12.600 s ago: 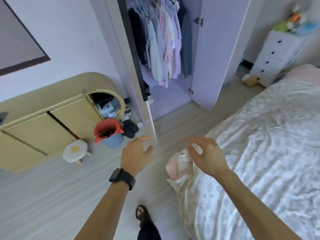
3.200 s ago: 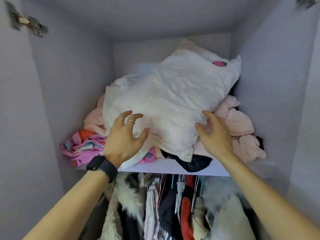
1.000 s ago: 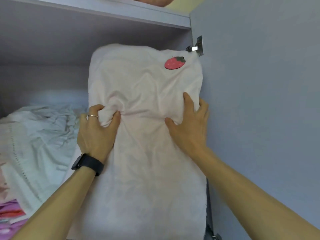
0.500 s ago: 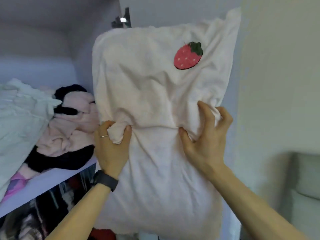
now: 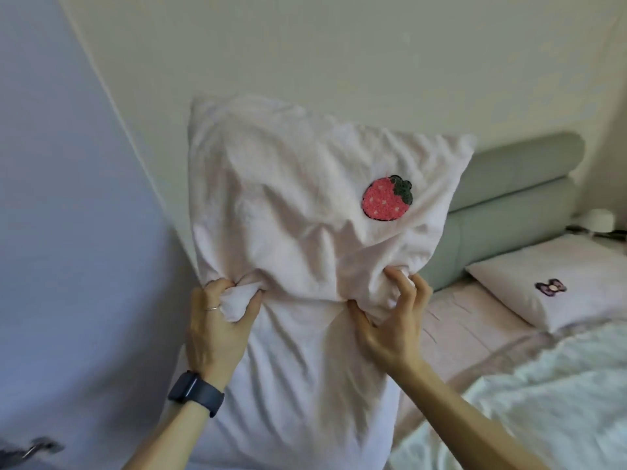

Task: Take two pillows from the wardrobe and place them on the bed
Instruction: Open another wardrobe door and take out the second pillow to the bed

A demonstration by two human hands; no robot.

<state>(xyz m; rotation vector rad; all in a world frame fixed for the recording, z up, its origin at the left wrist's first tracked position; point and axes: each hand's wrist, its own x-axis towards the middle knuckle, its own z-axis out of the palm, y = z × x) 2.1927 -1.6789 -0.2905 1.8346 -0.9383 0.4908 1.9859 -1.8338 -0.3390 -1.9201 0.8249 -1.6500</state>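
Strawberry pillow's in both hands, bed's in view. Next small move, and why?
Probably carry the strawberry pillow right and lower it beside the bow pillow by the headboard. Left hand and right hand both grip it in mid-air.

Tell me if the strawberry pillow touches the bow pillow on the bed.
Apart. The head view shows the strawberry pillow held up, with headboard between it and the bow pillow.

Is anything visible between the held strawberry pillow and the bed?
Nothing visible. Left hand and right hand grip the strawberry pillow in the air; the bed lies open beside it, one bow pillow by the headboard.
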